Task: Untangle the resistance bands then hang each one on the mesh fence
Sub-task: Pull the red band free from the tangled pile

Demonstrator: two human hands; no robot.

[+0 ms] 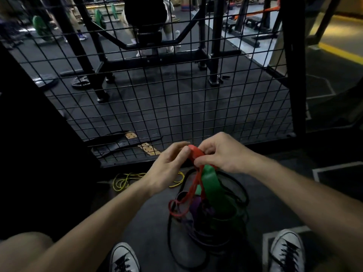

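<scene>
Head view shows both hands lifted in front of the mesh fence (176,91), working on one tangle of resistance bands. The right hand (222,154) has its fingers curled round the top of the red band (195,152) and the green band (210,177), holding them up so that the rest of the knot hangs free and its crossings can be followed. The left hand (170,163) pinches the red loop with thumb and fingertips, probably to pull it out from the green one. Below, the red band becomes thin and loops through a purple band (194,207) and black bands (231,193), which lie in a heap on the floor between two grey sneakers (123,258). A yellow band (125,180) lies apart on the floor near the fence. Nothing hangs on the fence yet. Behind the mesh lie flat leather belts (125,140), and further back a rack and weight plates. I judge the purple and black loops will hold the red band back.
</scene>
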